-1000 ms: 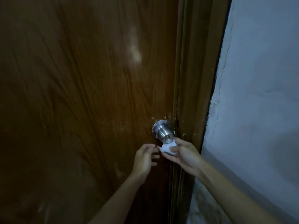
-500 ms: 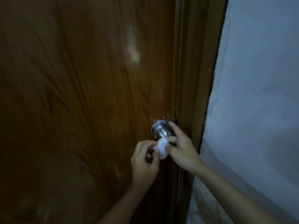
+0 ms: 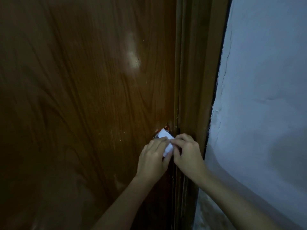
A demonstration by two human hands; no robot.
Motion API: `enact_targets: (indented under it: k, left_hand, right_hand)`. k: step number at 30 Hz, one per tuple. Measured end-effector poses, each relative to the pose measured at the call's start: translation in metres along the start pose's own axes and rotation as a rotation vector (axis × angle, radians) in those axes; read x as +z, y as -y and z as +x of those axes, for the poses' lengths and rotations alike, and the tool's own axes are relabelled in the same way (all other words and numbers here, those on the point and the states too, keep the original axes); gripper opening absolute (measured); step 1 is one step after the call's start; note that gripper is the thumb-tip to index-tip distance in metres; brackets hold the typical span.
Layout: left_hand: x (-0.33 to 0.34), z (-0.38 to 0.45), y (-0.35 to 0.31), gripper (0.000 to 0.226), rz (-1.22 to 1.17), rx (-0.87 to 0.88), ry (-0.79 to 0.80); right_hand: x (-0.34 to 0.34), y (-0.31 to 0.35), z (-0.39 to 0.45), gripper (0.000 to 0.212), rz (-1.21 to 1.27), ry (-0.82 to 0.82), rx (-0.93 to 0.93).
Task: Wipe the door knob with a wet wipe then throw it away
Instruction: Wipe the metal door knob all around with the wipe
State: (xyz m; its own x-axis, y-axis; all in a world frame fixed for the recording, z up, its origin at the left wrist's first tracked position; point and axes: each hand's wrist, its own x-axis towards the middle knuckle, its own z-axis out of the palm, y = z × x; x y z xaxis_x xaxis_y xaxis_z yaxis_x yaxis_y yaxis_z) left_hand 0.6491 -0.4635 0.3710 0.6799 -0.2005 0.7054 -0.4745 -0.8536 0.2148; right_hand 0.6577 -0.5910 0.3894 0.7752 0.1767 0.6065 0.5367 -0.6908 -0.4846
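A white wet wipe [image 3: 166,140] is spread over the metal door knob [image 3: 156,136] near the right edge of the brown wooden door [image 3: 83,105]. Only a sliver of the knob shows at the wipe's left edge; the rest is hidden. My left hand [image 3: 153,156] grips the wipe from the left, fingers curled on it. From the right, my right hand [image 3: 186,151] pinches the same wipe with its fingertips. Both hands meet in front of the knob.
The brown door frame [image 3: 194,80] runs upright just right of the knob. Beyond it stands a pale blue-grey plastered wall [image 3: 265,97]. The scene is dim.
Both hands rose and closed in on the knob. The wipe, held below the knob before, now covers it, and the left hand has taken hold of it too.
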Motion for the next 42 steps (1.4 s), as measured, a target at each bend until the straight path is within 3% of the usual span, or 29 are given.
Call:
enact_targets:
  k: [4, 6, 13, 17, 20, 23, 27, 29, 34, 38, 42]
  left_hand:
    - [-0.002, 0.007, 0.008, 0.029, 0.063, 0.105, 0.033]
    - [-0.003, 0.008, 0.006, 0.025, -0.004, 0.070, 0.032]
    - [0.014, -0.011, -0.018, 0.037, -0.349, -0.462, -0.196]
    - [0.024, -0.009, -0.034, 0.023, -0.765, -0.904, -0.211]
    - [0.022, -0.002, -0.034, 0.012, -1.326, -1.129, -0.114]
    - [0.016, 0.006, -0.033, 0.025, -1.807, -1.168, -0.042]
    - [0.013, 0.008, -0.028, 0.030, -2.137, -1.157, -0.022]
    - [0.013, 0.008, -0.028, 0.029, -2.154, -1.158, -0.012]
    - [0.016, 0.011, -0.033, 0.013, -1.769, -1.166, 0.000]
    - [0.019, 0.014, -0.044, 0.012, -1.751, -1.159, -0.136]
    - [0.028, 0.004, -0.047, 0.007, -1.476, -1.141, -0.283]
  right_hand:
    - [0.005, 0.003, 0.002, 0.026, 0.107, -0.039, 0.047]
    - [0.004, 0.003, 0.005, 0.031, 0.150, -0.003, 0.046]
    - [0.003, -0.008, 0.000, 0.048, 0.296, 0.014, 0.172]
    - [-0.003, -0.009, 0.003, 0.053, 0.318, 0.060, 0.168]
    - [-0.012, -0.008, 0.008, 0.052, 0.303, 0.136, 0.125]
    - [-0.020, -0.011, 0.014, 0.052, 0.316, 0.208, 0.116]
    - [-0.029, -0.016, 0.020, 0.058, 0.400, 0.302, 0.146]
    - [-0.032, -0.017, 0.021, 0.057, 0.434, 0.335, 0.152]
    - [-0.034, -0.016, 0.022, 0.055, 0.461, 0.359, 0.174]
    - [-0.035, -0.015, 0.022, 0.055, 0.463, 0.363, 0.191]
    - [-0.035, -0.015, 0.022, 0.059, 0.431, 0.389, 0.198]
